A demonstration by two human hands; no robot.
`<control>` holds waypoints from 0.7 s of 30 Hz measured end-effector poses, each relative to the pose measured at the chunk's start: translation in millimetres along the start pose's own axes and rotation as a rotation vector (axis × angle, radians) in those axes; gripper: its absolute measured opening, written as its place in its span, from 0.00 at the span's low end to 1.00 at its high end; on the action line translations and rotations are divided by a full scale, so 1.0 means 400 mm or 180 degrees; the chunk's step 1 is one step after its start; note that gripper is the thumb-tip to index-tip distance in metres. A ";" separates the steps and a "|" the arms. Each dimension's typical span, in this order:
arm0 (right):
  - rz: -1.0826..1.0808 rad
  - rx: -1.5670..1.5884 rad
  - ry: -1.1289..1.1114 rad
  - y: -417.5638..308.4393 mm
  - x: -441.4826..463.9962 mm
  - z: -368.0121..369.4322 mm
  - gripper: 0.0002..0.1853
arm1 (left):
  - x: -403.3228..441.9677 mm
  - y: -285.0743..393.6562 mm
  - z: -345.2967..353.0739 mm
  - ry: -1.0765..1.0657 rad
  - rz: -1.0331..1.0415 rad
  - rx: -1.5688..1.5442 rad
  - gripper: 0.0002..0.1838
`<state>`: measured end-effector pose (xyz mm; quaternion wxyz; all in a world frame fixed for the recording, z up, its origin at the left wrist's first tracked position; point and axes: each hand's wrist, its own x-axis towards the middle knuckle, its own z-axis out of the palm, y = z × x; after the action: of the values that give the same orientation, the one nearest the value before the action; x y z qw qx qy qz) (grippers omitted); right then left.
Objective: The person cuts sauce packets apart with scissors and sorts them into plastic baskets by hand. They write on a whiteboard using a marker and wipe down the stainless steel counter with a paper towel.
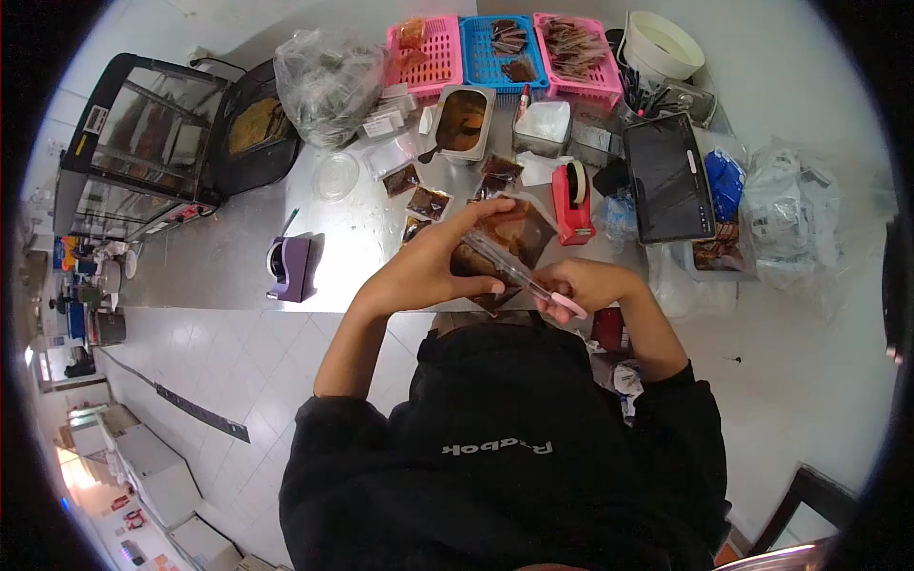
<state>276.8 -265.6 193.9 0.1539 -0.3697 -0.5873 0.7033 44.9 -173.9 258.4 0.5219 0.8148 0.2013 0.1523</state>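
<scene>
My left hand (419, 268) grips a clear plastic bag of dark brown sauce (522, 228), thumb at the near side and index finger over the far side. In my right hand (592, 282) are pink-handled scissors (569, 305); their blades run up and left across the bag's plastic. Whether the blades are apart is hard to see. Small sealed sachets of dark sauce (428, 203) lie just beyond my left hand. Past them stands a metal container of brown sauce (464, 122) with a dark spoon (436, 145) in it.
A red tape dispenser (574, 214) stands right of the bag, a purple one (290, 269) at the left front edge. Pink (424, 52) and blue baskets (493, 76) line the back. A dark tablet (657, 181) and plastic bags (790, 200) occupy the right side.
</scene>
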 end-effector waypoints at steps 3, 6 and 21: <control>0.0004 0.0330 0.0136 0.069 0.026 0.008 0.09 | 0.003 -0.002 0.002 -0.0144 0.0125 -0.0645 0.42; -0.0050 0.0247 0.0026 0.073 0.024 0.015 0.06 | 0.006 -0.018 -0.011 -0.0439 0.0217 -0.1209 0.41; -0.0263 0.0479 0.0348 0.112 0.066 0.033 0.13 | 0.050 -0.062 0.042 -0.0974 -0.0353 -0.1891 0.45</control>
<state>259.2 -269.7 143.3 0.2420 -0.3705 -0.5382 0.7173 65.8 -168.3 229.6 0.7682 0.6284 0.1115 0.0516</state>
